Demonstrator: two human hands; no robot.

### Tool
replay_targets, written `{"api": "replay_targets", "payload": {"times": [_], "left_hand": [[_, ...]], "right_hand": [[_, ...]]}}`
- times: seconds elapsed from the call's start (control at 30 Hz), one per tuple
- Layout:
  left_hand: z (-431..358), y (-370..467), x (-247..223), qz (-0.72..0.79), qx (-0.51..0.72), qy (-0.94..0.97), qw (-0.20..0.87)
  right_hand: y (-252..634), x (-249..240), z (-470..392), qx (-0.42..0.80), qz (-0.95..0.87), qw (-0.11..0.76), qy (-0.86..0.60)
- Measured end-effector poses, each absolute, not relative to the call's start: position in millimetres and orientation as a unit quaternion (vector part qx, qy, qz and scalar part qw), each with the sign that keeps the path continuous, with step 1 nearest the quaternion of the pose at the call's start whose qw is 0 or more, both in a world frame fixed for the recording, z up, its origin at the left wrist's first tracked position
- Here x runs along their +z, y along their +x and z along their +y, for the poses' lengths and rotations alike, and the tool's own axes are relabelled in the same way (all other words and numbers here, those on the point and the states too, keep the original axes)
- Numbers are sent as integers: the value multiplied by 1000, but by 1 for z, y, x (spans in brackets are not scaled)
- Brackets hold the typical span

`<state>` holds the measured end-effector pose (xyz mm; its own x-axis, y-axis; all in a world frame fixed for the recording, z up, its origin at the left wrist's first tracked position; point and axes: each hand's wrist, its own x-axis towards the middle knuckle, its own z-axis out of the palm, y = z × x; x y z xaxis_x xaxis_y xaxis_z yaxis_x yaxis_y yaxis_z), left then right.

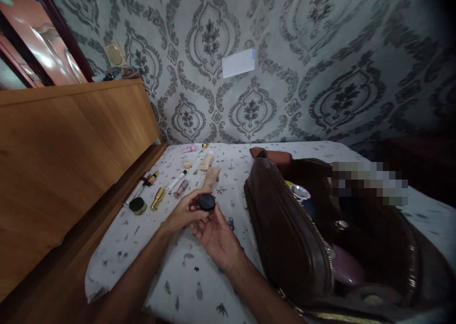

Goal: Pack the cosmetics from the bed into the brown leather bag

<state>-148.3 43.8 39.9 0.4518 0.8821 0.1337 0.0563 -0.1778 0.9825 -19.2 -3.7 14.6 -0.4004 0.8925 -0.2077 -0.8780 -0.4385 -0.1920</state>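
Note:
A small round container with a black top [207, 202] is held in front of me above the table. My left hand [182, 213] grips it from the left, thumb and fingers closed on its side. From the right, my right hand [221, 237] has its palm turned up, with its thumb and fingers bent against the container's edge and underside. A beige tube [211, 177] lies just beyond the container. To the left are a pink lip gloss tube [181, 188], a white tube with a black cap [177, 180], a gold lipstick [157, 198] and a dark-lidded jar [137, 205].
A large brown leather bag [281, 224] stands unzipped on the right, with a mauve item [345, 265] and other things inside. The white patterned cloth [199, 286] covers the table. A wooden panel [81, 138] borders the left side; a papered wall [249, 108] rises behind.

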Motion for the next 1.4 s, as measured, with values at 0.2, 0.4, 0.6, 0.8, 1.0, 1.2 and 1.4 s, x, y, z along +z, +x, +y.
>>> {"api": "replay_targets", "payload": {"times": [0.2, 0.4, 0.6, 0.8, 1.0, 1.2, 1.4], "left_hand": [[43, -149, 38, 321, 383, 686, 529], [42, -150, 41, 345, 398, 723, 448], [41, -151, 40, 344, 385, 744, 424], [38, -150, 42, 356, 363, 756, 413], [36, -149, 41, 338, 347, 825, 292], [34, -147, 42, 337, 333, 852, 221], [30, -145, 41, 374, 323, 848, 194]], "right_hand": [[-20, 10, -3, 816, -2, 556, -159], [-19, 9, -1, 806, 18, 562, -182], [-17, 13, -1, 818, 37, 545, -178], [-17, 11, 0, 815, 15, 550, -182], [-17, 10, -1, 806, 11, 557, -201], [-18, 11, -1, 807, 12, 561, -184], [-20, 14, -3, 805, 39, 556, -205]]}}
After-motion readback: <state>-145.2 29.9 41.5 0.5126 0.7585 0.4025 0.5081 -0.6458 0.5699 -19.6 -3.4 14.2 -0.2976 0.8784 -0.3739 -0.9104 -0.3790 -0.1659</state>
